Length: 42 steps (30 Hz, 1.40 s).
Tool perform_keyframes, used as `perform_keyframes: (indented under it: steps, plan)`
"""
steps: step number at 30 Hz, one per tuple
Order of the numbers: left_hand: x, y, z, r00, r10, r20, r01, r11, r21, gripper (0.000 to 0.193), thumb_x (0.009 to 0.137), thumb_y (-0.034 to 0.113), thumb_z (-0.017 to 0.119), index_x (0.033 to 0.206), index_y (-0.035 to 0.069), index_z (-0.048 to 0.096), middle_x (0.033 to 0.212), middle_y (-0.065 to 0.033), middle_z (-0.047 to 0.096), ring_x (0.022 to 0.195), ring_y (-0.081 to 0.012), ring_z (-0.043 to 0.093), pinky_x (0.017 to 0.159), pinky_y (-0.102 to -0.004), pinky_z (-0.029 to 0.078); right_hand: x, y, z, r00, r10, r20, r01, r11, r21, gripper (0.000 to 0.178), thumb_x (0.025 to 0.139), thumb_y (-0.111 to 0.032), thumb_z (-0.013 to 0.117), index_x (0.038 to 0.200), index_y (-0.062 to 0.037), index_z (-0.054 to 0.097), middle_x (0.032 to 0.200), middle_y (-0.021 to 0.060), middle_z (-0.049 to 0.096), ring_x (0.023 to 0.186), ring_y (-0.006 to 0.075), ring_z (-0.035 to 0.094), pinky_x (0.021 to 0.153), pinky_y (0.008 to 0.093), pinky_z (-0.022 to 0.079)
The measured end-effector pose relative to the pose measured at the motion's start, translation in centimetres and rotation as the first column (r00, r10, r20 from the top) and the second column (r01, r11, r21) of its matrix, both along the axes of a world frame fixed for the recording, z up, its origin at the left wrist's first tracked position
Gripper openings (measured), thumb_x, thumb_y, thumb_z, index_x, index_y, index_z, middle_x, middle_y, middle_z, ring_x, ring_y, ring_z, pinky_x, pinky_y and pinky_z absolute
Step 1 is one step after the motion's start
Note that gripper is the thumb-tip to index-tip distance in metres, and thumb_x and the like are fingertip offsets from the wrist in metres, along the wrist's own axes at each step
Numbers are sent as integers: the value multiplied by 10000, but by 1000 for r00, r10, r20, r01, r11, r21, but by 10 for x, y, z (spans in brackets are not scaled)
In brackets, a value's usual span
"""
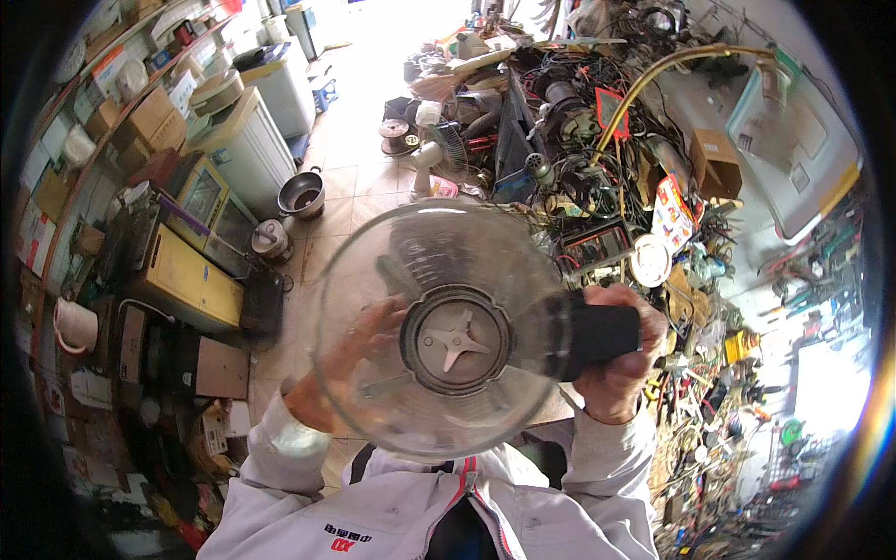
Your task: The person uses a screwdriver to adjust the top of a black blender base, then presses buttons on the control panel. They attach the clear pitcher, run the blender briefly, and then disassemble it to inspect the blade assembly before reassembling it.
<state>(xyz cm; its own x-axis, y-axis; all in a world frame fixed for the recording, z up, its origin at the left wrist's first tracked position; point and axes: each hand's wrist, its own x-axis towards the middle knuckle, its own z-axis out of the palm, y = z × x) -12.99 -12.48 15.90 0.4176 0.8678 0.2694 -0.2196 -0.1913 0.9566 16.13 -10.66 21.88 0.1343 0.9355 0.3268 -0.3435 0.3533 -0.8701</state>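
Observation:
A clear blender jar (457,229) is held up in front of my chest, its wide mouth toward the view. Down at its base a star-shaped metal blade (455,342) sits inside a dark ring. My right hand (616,378) is closed around the black handle (602,333) on the jar's right side. Through the clear wall I see my left hand (359,347), its fingers bent along the outside of the jar at the left, near the base. The left fingertips are partly blurred by the jar wall.
A heap of cables, motors and parts (560,121) fills the right, with many hand tools (719,383) nearer me. A fan (434,159) stands on the tiled floor (350,187). Along the left are a pot (301,196), a yellow cabinet (191,277), white appliances (247,140) and loaded shelves.

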Motion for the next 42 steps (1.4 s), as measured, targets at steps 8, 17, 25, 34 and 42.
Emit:
perform_keyframes:
  steps: [8,17,25,34,42]
  plan:
    - [72,12,-44,978,148,-150,-86,930,357,1289,714,221,959,1641,53,78,1610,-243,323,1442,-377,414,1169,-516,363,69,39,-54,999,20,-50,-7,969,249,812,721,-762,788,822,28,627,766,73,615,713,228,574,664,388,447]
    - [102,25,-50,921,283,-269,-222,946,236,1342,670,265,983,1640,60,77,1562,-279,385,1408,-400,456,1163,-529,367,82,87,-84,990,43,-137,-28,994,109,743,709,-669,859,813,31,631,786,100,640,723,245,602,662,387,458]
    - [115,18,-69,883,362,-297,-328,931,159,1362,618,200,1012,1654,157,129,1561,-245,409,1430,-385,433,1165,-529,368,97,104,-101,989,133,-69,-133,991,4,804,672,-735,842,756,30,610,751,88,624,725,234,604,734,394,483]
    - [115,32,-52,909,313,-275,-333,942,-27,1421,517,292,1049,1604,-16,188,1545,-205,426,1377,-358,475,1137,-497,403,106,116,-120,974,218,-62,-216,975,45,788,731,-756,773,926,-12,600,881,97,615,870,282,613,800,430,508]
    - [91,24,-86,823,415,-388,-339,907,250,1486,485,401,1052,1606,-24,174,1596,-243,364,1434,-376,427,1135,-508,401,90,125,-118,968,251,-12,-252,967,-26,757,664,-654,886,823,36,620,774,66,605,683,154,536,594,310,387]
